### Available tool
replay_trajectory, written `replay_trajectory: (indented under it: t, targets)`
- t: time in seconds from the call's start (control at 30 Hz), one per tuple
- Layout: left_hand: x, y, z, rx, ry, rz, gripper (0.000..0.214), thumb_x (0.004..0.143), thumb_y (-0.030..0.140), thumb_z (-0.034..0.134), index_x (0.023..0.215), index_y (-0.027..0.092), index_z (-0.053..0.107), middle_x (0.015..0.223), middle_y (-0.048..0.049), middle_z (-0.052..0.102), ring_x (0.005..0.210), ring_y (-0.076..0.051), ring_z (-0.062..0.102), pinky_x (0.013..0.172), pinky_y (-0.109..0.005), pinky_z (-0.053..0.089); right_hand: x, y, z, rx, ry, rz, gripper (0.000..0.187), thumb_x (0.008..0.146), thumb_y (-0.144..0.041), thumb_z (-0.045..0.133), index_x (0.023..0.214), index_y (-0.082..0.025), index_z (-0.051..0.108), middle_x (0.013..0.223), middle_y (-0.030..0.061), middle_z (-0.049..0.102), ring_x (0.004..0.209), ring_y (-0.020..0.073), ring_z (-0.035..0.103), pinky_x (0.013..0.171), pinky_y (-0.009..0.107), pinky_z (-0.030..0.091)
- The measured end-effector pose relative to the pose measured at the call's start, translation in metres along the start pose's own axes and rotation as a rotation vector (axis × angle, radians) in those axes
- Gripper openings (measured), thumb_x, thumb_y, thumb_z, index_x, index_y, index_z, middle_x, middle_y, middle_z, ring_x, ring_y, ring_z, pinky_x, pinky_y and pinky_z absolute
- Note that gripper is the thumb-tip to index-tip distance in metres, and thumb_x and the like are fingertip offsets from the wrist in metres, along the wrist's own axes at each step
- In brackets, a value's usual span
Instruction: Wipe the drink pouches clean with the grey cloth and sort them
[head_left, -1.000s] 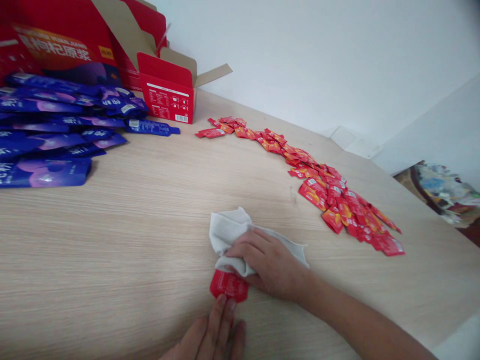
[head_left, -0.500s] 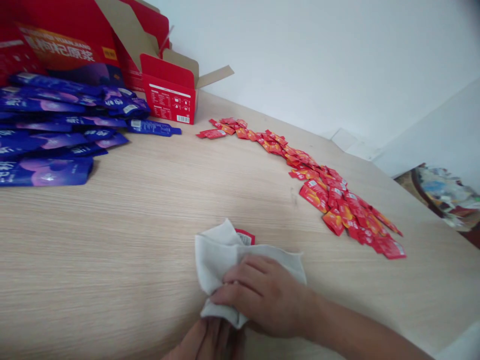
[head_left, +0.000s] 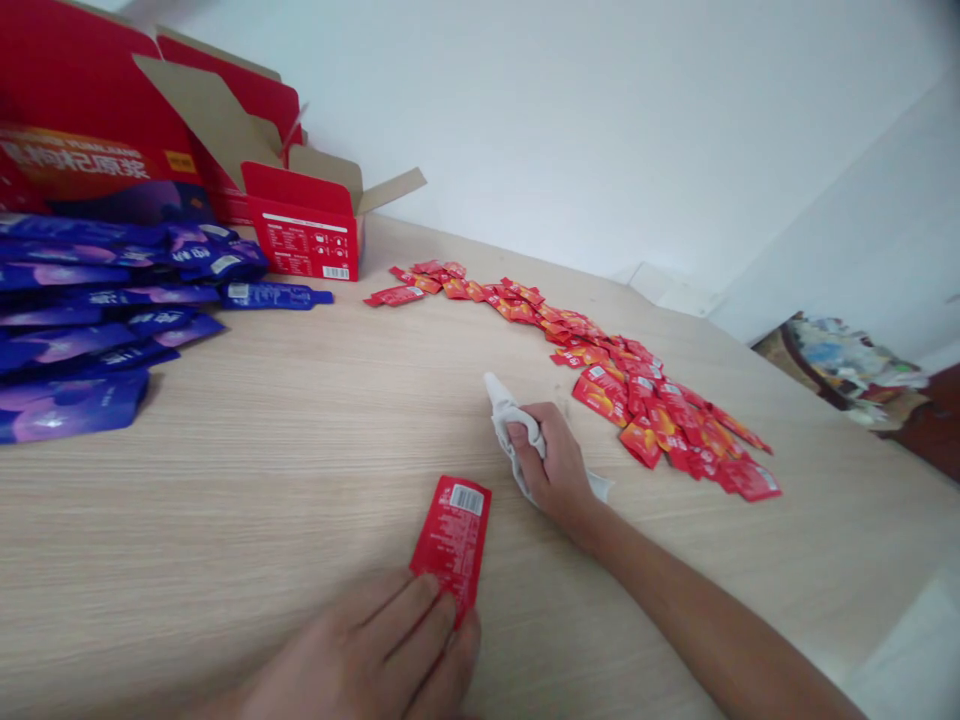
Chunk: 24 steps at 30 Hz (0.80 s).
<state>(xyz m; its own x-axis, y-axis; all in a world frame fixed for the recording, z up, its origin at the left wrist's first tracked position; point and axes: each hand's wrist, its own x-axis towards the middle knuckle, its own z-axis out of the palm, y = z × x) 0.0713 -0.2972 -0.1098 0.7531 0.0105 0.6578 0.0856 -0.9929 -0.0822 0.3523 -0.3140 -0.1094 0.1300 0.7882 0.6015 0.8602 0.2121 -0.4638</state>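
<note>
At the bottom of the view, my left hand (head_left: 375, 645) has its fingers over the lower end of a red sachet (head_left: 454, 535). The sachet lies with its barcode and printed text up, barcode end pointing away from me. Its lower edge is hidden under my fingers, and the thumb is out of sight. Further up and to the right, my right hand (head_left: 553, 462) is closed around a crumpled white cloth (head_left: 508, 412), on the tabletop. One corner of the cloth sticks out past my fingers, another beside the wrist.
A curved row of red and orange sachets (head_left: 637, 395) runs along the right and back of the wooden table (head_left: 247, 480). Blue pouches (head_left: 90, 300) are piled at the left. Behind them stand a large red box (head_left: 90, 110) and a small open red box (head_left: 300, 225), near the wall.
My right hand has lifted the cloth off the red sachet and carried it up and right, bunching it. The sachet is now uncovered under my left hand. The view has shifted slightly.
</note>
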Motion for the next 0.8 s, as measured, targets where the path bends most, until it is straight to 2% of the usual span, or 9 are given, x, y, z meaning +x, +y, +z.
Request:
replay_trajectory:
  t: [0.1, 0.2, 0.3, 0.43, 0.5, 0.57, 0.63, 0.7, 0.8]
  targets:
    - [0.015, -0.012, -0.001, -0.022, -0.111, -0.137, 0.038, 0.103, 0.048, 0.055, 0.124, 0.019, 0.067, 0.110, -0.0033, 0.075, 0.098, -0.021, 0.067, 0.088, -0.035, 0.053, -0.003, -0.002, -0.002, 0.021, 0.027, 0.020, 0.016, 0.107, -0.033, 0.049, 0.113, -0.021, 0.059, 0.101, 0.0061, 0.066, 0.092, 0.0213, 0.063, 0.083, 0.035, 0.052]
    - [0.017, -0.016, 0.001, -0.036, -0.220, -0.182, 0.060, 0.094, 0.051, 0.066, 0.140, 0.012, 0.058, 0.122, -0.0124, 0.072, 0.106, -0.029, 0.068, 0.089, -0.042, 0.059, -0.002, -0.002, -0.006, 0.018, 0.040, 0.018, 0.018, 0.108, -0.032, 0.048, 0.114, -0.020, 0.059, 0.103, 0.0070, 0.066, 0.095, 0.0214, 0.062, 0.086, 0.035, 0.051]
    - [0.020, -0.015, 0.001, -0.091, -0.358, -0.217, 0.067, 0.091, 0.057, 0.068, 0.138, 0.009, 0.062, 0.125, -0.0175, 0.071, 0.110, -0.033, 0.068, 0.092, -0.048, 0.061, 0.005, -0.004, -0.012, 0.006, 0.043, 0.001, 0.019, 0.107, -0.031, 0.049, 0.115, -0.018, 0.061, 0.105, 0.0084, 0.066, 0.097, 0.0220, 0.062, 0.089, 0.036, 0.051]
    - [0.036, -0.011, 0.000, -0.120, -0.578, -0.400, 0.077, 0.081, 0.065, 0.076, 0.134, 0.010, 0.065, 0.132, -0.0206, 0.068, 0.116, -0.038, 0.067, 0.101, -0.054, 0.058, 0.011, -0.016, -0.019, 0.002, 0.072, -0.025, 0.021, 0.107, -0.029, 0.048, 0.117, -0.017, 0.062, 0.106, 0.0098, 0.067, 0.098, 0.0224, 0.062, 0.090, 0.036, 0.051]
    - [0.044, -0.010, 0.003, -0.098, -0.599, -0.438, 0.074, 0.081, 0.060, 0.078, 0.134, 0.010, 0.064, 0.133, -0.0214, 0.067, 0.116, -0.037, 0.068, 0.099, -0.052, 0.060, 0.011, -0.025, -0.021, 0.009, 0.092, -0.044, 0.020, 0.107, -0.030, 0.049, 0.116, -0.017, 0.062, 0.105, 0.0094, 0.068, 0.098, 0.0222, 0.062, 0.090, 0.036, 0.051]
    - [0.048, -0.008, 0.006, -0.067, -0.597, -0.461, 0.063, 0.088, 0.049, 0.073, 0.135, 0.008, 0.063, 0.131, -0.0225, 0.067, 0.115, -0.037, 0.069, 0.096, -0.051, 0.061, 0.010, -0.032, -0.024, 0.023, 0.124, -0.056, 0.020, 0.107, -0.031, 0.049, 0.115, -0.018, 0.061, 0.105, 0.0087, 0.067, 0.098, 0.0218, 0.063, 0.090, 0.035, 0.051]
    - [0.049, -0.006, 0.010, -0.044, -0.601, -0.487, 0.049, 0.094, 0.031, 0.060, 0.136, 0.006, 0.061, 0.125, -0.0229, 0.069, 0.110, -0.036, 0.071, 0.093, -0.052, 0.061, 0.008, -0.038, -0.029, 0.040, 0.168, -0.057, 0.019, 0.108, -0.032, 0.048, 0.115, -0.019, 0.060, 0.104, 0.0081, 0.066, 0.097, 0.0213, 0.063, 0.089, 0.035, 0.052]
    - [0.047, -0.004, 0.011, -0.038, -0.602, -0.511, 0.048, 0.093, 0.018, 0.046, 0.137, 0.005, 0.060, 0.117, -0.0219, 0.072, 0.102, -0.034, 0.073, 0.088, -0.051, 0.062, 0.007, -0.040, -0.034, 0.060, 0.204, -0.057, 0.018, 0.109, -0.032, 0.047, 0.114, -0.019, 0.058, 0.103, 0.0074, 0.066, 0.096, 0.0208, 0.063, 0.087, 0.034, 0.052]
    - [0.043, -0.009, 0.008, -0.066, -0.590, -0.535, 0.047, 0.097, 0.018, 0.034, 0.132, 0.010, 0.064, 0.111, -0.0197, 0.074, 0.097, -0.032, 0.075, 0.086, -0.050, 0.062, 0.004, -0.039, -0.044, 0.090, 0.236, -0.087, 0.015, 0.108, -0.030, 0.048, 0.113, -0.020, 0.058, 0.101, 0.0069, 0.066, 0.095, 0.0208, 0.063, 0.086, 0.034, 0.052]
